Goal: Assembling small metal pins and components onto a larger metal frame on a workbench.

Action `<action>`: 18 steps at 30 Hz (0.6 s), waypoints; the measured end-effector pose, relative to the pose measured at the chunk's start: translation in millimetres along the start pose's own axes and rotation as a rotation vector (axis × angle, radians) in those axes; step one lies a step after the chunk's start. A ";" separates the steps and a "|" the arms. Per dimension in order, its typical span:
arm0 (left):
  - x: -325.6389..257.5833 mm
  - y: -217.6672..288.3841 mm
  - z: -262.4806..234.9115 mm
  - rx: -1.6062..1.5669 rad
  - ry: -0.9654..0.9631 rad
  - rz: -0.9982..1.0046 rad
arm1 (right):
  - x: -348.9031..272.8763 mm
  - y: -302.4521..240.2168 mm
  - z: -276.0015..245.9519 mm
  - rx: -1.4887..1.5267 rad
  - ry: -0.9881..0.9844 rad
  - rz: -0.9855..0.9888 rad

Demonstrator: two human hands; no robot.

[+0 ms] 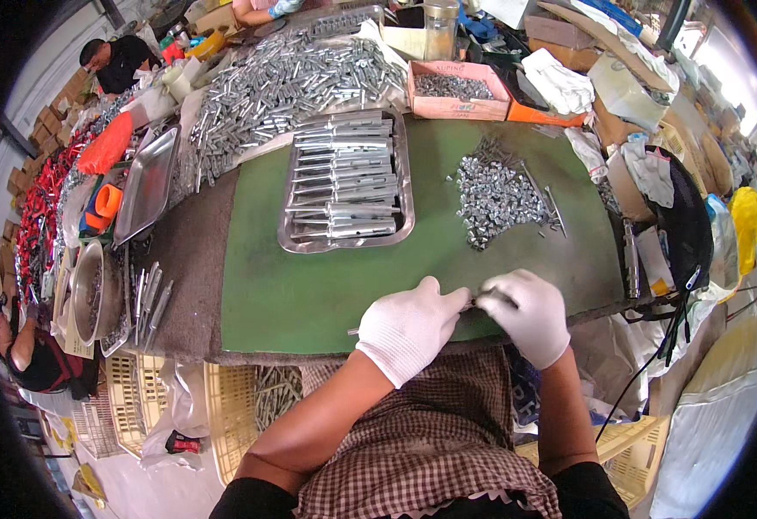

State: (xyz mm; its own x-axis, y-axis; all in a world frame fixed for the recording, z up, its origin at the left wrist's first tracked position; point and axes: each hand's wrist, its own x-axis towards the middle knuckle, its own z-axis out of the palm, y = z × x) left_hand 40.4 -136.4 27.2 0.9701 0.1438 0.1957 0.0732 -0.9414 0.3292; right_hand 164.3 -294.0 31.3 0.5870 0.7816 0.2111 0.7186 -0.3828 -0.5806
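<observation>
My left hand (pixel 411 330), in a white knit glove, is closed around a thin metal rod (pixel 352 332) whose end pokes out on its left side. My right hand (pixel 530 317), gloved the same way, has its fingers bent together at the rod's other end. What sits in that pinch is mostly hidden, and the fingers are slightly blurred. Both hands are over the front edge of the green mat (pixel 266 298). Beyond them, a metal tray (pixel 285 238) bears a stack of silver tubes with thin shafts (pixel 352 189). Right of the tray lies a heap of small metal nuts (pixel 491 203).
Long screws (pixel 555 210) lie beside the nuts. A big pile of metal tubes (pixel 283 86) covers the far left, with a pink box (pixel 461 108) of small parts nearby. Left are an empty tray (pixel 147 186) and a bowl (pixel 89 290). Other people (pixel 123 62) work at left and far side.
</observation>
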 end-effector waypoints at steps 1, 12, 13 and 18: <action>0.3 0.0 -1.0 0.009 -0.021 0.003 | 4.8 7.8 -2.5 0.013 0.093 0.000; 5.5 7.5 2.3 -0.005 -0.122 -0.018 | 72.9 80.3 -11.9 -0.211 0.290 0.246; 5.1 6.8 3.4 0.012 -0.113 -0.010 | 69.4 74.1 -14.4 -0.276 0.272 0.241; 5.5 7.5 0.7 -0.002 -0.125 -0.022 | 57.3 67.4 -5.6 -0.375 0.265 0.189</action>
State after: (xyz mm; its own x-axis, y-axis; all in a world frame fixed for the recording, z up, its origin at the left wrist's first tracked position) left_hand 46.4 -143.0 30.1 0.9895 0.1256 0.0715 0.0950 -0.9379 0.3336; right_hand 248.4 -277.8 8.7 0.7596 0.5482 0.3500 0.6466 -0.6945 -0.3157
